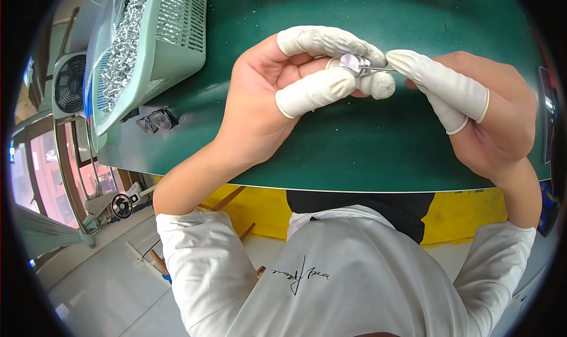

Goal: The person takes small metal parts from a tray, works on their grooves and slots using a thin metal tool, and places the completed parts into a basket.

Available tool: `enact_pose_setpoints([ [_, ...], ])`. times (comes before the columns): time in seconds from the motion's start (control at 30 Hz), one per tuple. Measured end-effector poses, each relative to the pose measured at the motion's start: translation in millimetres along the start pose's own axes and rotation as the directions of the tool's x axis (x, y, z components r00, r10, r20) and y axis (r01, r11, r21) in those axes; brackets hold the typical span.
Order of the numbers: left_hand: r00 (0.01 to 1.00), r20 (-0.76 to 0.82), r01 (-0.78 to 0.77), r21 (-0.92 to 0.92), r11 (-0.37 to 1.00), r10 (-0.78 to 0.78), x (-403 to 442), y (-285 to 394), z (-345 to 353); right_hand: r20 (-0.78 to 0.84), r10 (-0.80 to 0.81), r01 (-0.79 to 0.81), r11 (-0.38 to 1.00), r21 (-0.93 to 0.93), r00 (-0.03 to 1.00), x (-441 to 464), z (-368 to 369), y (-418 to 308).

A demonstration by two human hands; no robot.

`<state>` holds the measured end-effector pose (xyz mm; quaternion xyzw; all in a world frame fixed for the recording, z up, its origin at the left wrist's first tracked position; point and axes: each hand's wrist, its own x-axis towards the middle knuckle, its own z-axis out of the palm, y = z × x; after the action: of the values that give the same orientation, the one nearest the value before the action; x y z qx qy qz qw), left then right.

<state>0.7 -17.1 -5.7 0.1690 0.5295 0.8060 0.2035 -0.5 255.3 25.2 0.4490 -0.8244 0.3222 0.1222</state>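
Observation:
My left hand [307, 71], with white rubber cots on its fingers and thumb, pinches a small shiny round metal part [353, 64] over the table. A thin metal rod [378, 69] runs from that part toward my right hand [455, 95]. Cots also cover the right thumb and forefinger, which are closed on the rod's other end. Where the rod ends between those fingertips is hidden. The rod touches the metal part, but I cannot tell whether it goes into it.
A pale green plastic basket [177, 21] heaped with small metal parts [127, 48] stands at the left on the green table [354, 142]. Beside it lies a small dark object in clear wrapping [157, 120]. A fan [71, 83] stands beyond the table's left edge.

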Motion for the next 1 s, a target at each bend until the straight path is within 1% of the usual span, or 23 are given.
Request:
enact_pose_setpoints([
  [0.1,0.989,0.032,-0.145,0.178,0.973,0.142,1.3,1.2,0.5,-0.002,0.006,-0.006,1.0,-0.02,1.0,-1.4,0.6,-3.8],
  [0.2,0.937,0.123,-0.347,0.415,0.841,0.326,1.3,1.6,-0.3,-0.004,0.017,-0.017,1.0,-0.018,1.0,-2.4,2.7,-7.0],
  [0.23,0.917,0.155,-0.396,0.446,0.802,0.367,1.8,1.6,-2.5,-0.013,0.004,-0.004,1.0,-0.016,1.0,-1.7,3.1,-6.5],
  [0.3,0.894,0.18,-0.445,0.463,0.767,0.41,1.4,0.7,-3.6,-0.02,0.004,-0.004,1.0,-0.002,1.0,-1.4,3.7,-6.4],
  [0.43,0.902,0.161,-0.429,0.434,0.792,0.4,0.9,2.4,-2.6,-0.002,0.026,-0.026,0.999,0.022,1.0,-1.0,4.1,-8.6],
  [0.6,0.906,0.162,-0.421,0.441,0.792,0.391,0.1,1.5,-2.4,0.026,0.024,-0.024,0.999,0.021,0.999,-1.5,4.9,-9.4],
  [0.83,0.903,0.161,-0.427,0.446,0.786,0.399,0.4,4.6,-1.9,-0.052,0.019,-0.016,0.998,0.058,0.998,-1.2,8.9,-5.8],
  [1.0,0.902,0.16,-0.43,0.426,0.796,0.402,-0.2,3.9,-3.7,-0.039,0.007,-0.005,0.999,0.048,0.999,-0.3,6.8,-5.7],
])
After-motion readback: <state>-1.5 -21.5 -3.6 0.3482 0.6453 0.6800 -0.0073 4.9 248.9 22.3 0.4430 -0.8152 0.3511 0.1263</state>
